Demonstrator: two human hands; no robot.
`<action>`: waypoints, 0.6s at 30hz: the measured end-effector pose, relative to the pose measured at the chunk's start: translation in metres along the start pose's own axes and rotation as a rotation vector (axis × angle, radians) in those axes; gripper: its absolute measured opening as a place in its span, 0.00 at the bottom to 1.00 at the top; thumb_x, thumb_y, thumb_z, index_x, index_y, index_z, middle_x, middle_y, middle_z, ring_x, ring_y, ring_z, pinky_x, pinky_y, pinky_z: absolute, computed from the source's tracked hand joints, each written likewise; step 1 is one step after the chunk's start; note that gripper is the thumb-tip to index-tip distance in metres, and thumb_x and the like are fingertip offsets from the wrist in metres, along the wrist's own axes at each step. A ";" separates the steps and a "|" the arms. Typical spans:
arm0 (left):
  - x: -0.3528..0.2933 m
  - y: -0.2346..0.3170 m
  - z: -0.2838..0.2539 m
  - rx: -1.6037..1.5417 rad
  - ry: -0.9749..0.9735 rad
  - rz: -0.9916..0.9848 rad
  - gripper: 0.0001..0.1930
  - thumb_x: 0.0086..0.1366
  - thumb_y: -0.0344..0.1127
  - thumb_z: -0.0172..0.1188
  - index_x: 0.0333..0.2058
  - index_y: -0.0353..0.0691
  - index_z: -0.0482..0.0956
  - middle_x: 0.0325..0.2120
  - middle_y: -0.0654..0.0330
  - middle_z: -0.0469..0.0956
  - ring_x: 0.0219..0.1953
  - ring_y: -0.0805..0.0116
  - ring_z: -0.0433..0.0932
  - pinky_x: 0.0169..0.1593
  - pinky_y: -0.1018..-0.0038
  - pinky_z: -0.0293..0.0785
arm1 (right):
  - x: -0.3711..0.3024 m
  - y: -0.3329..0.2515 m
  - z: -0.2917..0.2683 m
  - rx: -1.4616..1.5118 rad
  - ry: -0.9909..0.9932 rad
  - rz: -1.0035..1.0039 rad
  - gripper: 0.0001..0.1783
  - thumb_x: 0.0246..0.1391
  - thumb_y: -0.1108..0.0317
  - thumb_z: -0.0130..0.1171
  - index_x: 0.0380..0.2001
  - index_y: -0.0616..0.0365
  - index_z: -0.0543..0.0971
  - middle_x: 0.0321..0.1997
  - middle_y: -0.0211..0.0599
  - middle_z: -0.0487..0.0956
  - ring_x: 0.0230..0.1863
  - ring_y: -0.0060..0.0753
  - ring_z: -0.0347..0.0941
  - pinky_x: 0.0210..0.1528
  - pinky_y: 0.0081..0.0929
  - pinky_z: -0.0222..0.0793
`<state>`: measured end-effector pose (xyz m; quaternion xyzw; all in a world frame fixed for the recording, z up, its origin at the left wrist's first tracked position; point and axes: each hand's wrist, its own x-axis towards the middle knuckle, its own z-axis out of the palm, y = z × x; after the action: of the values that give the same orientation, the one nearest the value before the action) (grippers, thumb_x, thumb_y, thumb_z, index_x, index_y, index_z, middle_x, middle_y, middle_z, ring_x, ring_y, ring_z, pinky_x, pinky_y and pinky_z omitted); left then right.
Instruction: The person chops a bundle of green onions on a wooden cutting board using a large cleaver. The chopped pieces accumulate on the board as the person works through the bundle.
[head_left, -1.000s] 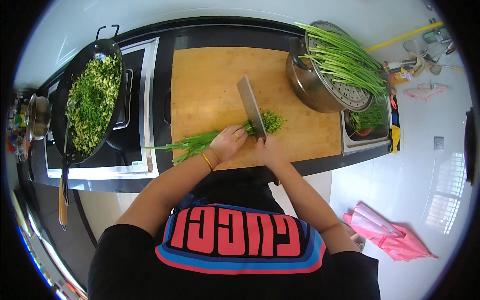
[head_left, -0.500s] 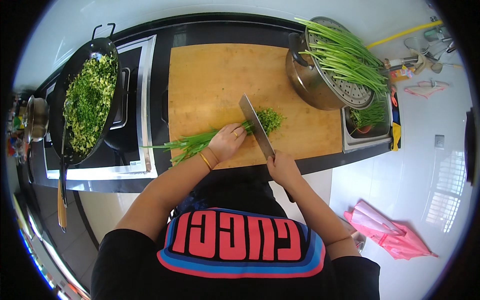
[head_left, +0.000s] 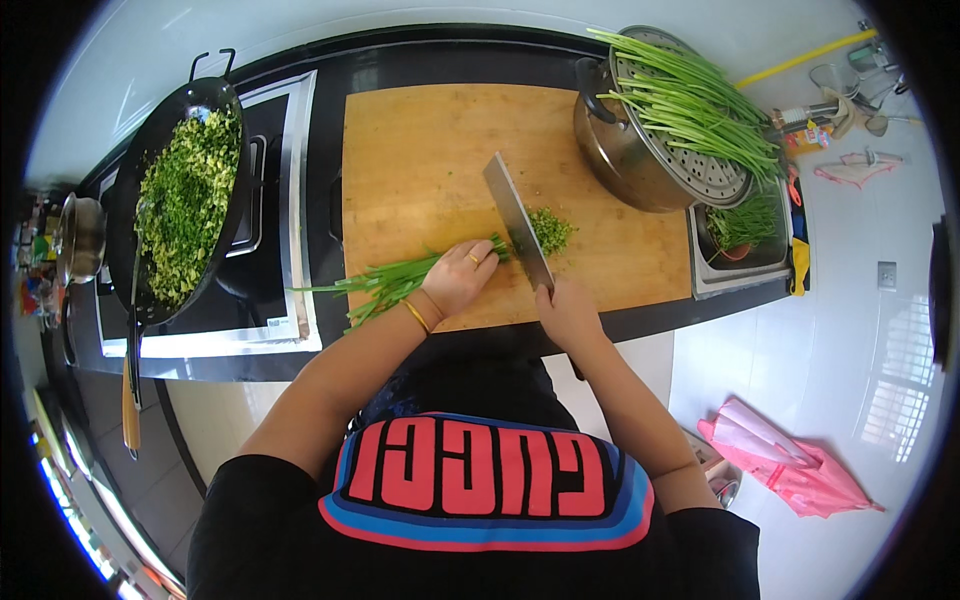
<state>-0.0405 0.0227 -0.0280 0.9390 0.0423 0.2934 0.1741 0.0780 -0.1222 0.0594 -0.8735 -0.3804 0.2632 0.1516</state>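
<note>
My left hand (head_left: 459, 276) is closed over a bunch of green chives (head_left: 380, 288), pressing it onto the wooden cutting board (head_left: 430, 150). The leafy ends trail left over the board's edge, and the cut ends sit by my fingertips. In my right hand (head_left: 568, 310) is the handle of a cleaver (head_left: 519, 220). Its broad blade stands on edge just right of my left fingers, close to the cut ends. Chopped chives (head_left: 549, 230) lie in a small pile on the blade's right side, and the blade may hide part of it.
At left a black wok (head_left: 128, 210) of chopped greens sits on the stove, beside a small metal pot (head_left: 80, 238). A steamer pot (head_left: 625, 165) carrying long chives (head_left: 690, 100) stands on the board's far right. Beyond is a sink (head_left: 745, 272) with more greens.
The cleaver has shifted slightly away from me, and its blade is now farther clear of the chopped pile. My left hand keeps its hold on the chives. The whole view has shifted slightly.
</note>
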 end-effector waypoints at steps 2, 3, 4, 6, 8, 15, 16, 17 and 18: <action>0.001 0.001 0.000 -0.001 -0.004 -0.019 0.10 0.48 0.28 0.54 0.32 0.35 0.73 0.34 0.56 0.72 0.40 0.58 0.73 0.45 0.69 0.72 | -0.014 -0.004 -0.006 0.009 -0.011 -0.010 0.13 0.51 0.67 0.48 0.22 0.68 0.72 0.23 0.60 0.74 0.29 0.60 0.71 0.33 0.46 0.67; 0.001 0.001 0.000 -0.008 -0.006 -0.009 0.10 0.48 0.28 0.54 0.32 0.35 0.73 0.34 0.56 0.72 0.40 0.58 0.73 0.45 0.69 0.72 | -0.018 -0.005 -0.008 0.012 -0.015 -0.012 0.13 0.50 0.67 0.48 0.21 0.68 0.72 0.23 0.60 0.74 0.28 0.60 0.71 0.33 0.46 0.67; 0.001 0.000 0.001 -0.015 -0.007 0.000 0.10 0.48 0.28 0.54 0.32 0.35 0.73 0.34 0.56 0.72 0.40 0.58 0.73 0.45 0.69 0.72 | -0.021 -0.005 -0.009 0.009 -0.018 -0.012 0.13 0.50 0.68 0.48 0.22 0.68 0.72 0.23 0.60 0.74 0.28 0.60 0.71 0.33 0.46 0.67; 0.001 -0.001 0.002 -0.023 -0.007 0.008 0.10 0.48 0.28 0.54 0.32 0.35 0.73 0.34 0.56 0.72 0.41 0.58 0.73 0.45 0.69 0.71 | -0.024 -0.004 -0.010 0.003 -0.028 -0.013 0.12 0.50 0.68 0.48 0.22 0.68 0.72 0.23 0.60 0.74 0.28 0.60 0.71 0.33 0.46 0.67; -0.001 -0.002 0.003 -0.027 -0.004 0.005 0.10 0.48 0.28 0.54 0.32 0.34 0.73 0.34 0.55 0.72 0.41 0.58 0.73 0.46 0.69 0.71 | -0.026 -0.003 -0.011 0.001 -0.025 -0.017 0.12 0.51 0.68 0.48 0.22 0.68 0.72 0.22 0.60 0.73 0.28 0.60 0.71 0.33 0.46 0.67; -0.003 -0.005 0.002 -0.038 0.006 0.053 0.12 0.49 0.30 0.52 0.33 0.32 0.74 0.34 0.54 0.73 0.42 0.56 0.72 0.46 0.67 0.71 | -0.021 0.002 -0.009 -0.019 -0.117 0.034 0.11 0.50 0.68 0.48 0.24 0.68 0.72 0.22 0.59 0.74 0.28 0.60 0.71 0.33 0.46 0.67; -0.001 -0.005 -0.001 -0.053 -0.001 0.053 0.12 0.49 0.30 0.52 0.33 0.31 0.74 0.34 0.54 0.73 0.42 0.56 0.73 0.46 0.67 0.71 | -0.021 0.001 -0.010 -0.009 -0.103 0.017 0.11 0.50 0.68 0.48 0.24 0.67 0.72 0.22 0.59 0.74 0.27 0.59 0.71 0.33 0.46 0.67; -0.001 -0.005 -0.002 -0.068 -0.008 0.052 0.12 0.48 0.30 0.52 0.33 0.31 0.74 0.34 0.53 0.73 0.42 0.56 0.73 0.46 0.67 0.71 | -0.020 0.000 -0.012 0.001 -0.088 0.000 0.11 0.50 0.68 0.48 0.24 0.67 0.72 0.22 0.59 0.74 0.27 0.59 0.71 0.33 0.46 0.67; -0.001 -0.005 0.000 -0.059 0.000 0.054 0.12 0.48 0.30 0.52 0.33 0.31 0.74 0.34 0.53 0.73 0.42 0.56 0.73 0.46 0.67 0.71 | -0.019 -0.001 -0.014 0.010 -0.071 -0.019 0.11 0.50 0.68 0.48 0.24 0.67 0.72 0.22 0.58 0.74 0.27 0.59 0.71 0.33 0.46 0.67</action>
<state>-0.0416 0.0275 -0.0304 0.9344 0.0085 0.2990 0.1936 0.0747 -0.1363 0.0783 -0.8592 -0.3926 0.2943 0.1450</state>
